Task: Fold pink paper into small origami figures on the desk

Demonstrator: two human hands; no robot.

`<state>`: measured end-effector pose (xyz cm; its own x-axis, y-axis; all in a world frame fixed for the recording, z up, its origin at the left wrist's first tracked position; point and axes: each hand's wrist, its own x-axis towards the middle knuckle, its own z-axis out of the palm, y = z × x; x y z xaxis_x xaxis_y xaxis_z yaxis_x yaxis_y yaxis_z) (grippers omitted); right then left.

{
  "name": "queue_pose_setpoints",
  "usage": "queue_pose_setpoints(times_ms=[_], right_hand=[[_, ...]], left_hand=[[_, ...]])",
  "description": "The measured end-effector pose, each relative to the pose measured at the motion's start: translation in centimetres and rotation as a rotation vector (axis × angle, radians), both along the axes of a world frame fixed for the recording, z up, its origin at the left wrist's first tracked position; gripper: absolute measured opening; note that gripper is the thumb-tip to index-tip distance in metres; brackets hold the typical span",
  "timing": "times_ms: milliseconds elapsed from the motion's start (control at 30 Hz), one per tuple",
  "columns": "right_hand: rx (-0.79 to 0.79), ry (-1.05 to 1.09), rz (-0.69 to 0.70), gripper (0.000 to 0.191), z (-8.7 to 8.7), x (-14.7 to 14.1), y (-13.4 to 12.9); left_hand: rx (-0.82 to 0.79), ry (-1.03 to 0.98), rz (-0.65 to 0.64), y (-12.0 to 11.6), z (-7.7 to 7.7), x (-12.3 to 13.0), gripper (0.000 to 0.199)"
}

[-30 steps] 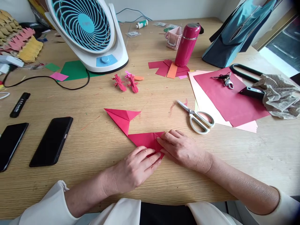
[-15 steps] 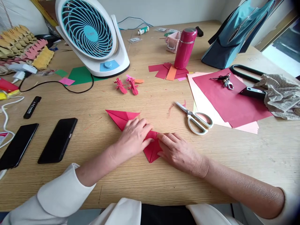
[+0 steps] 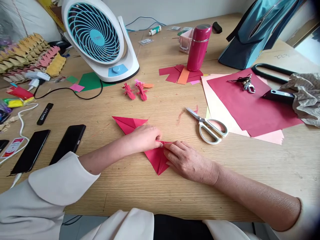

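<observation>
A folded red paper (image 3: 157, 160) lies on the wooden table, one pointed end toward the upper left and another toward me. My left hand (image 3: 147, 137) is closed, pinching the paper's upper edge near its middle. Right beside it, the curled fingers of my right hand (image 3: 183, 160) grip the same paper at its right side. Both hands cover part of the folds. Two small red folded paper figures (image 3: 128, 91) rest behind the paper. White-handled scissors (image 3: 212, 130) lie to the right with their blades pointing up and left.
A white and blue fan (image 3: 97, 37) and a pink bottle (image 3: 199, 48) stand at the back. Red sheets (image 3: 250, 110) with keys (image 3: 247, 83) lie at the right, near a blue bag (image 3: 247, 43). Phones (image 3: 31, 151) are at the left.
My left hand has turned from lying flat on the paper to a pinch at its edge beside my right hand. The view has shifted slightly.
</observation>
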<state>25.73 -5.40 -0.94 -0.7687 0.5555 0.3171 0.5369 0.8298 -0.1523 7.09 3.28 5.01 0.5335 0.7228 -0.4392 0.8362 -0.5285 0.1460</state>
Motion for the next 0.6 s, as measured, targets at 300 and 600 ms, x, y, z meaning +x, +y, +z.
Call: queue_pose_setpoints(times_ms=[300, 600], right_hand=[[0.007, -0.036, 0.003, 0.022, -0.1, 0.0, -0.1], [0.011, -0.035, -0.001, 0.023, -0.2, -0.2, 0.0]], left_hand=[[0.131, 0.098, 0.056, -1.2, 1.0, 0.2, 0.018], [0.043, -0.416, 0.372, -2.1, 0.8, -4.1, 0.015]])
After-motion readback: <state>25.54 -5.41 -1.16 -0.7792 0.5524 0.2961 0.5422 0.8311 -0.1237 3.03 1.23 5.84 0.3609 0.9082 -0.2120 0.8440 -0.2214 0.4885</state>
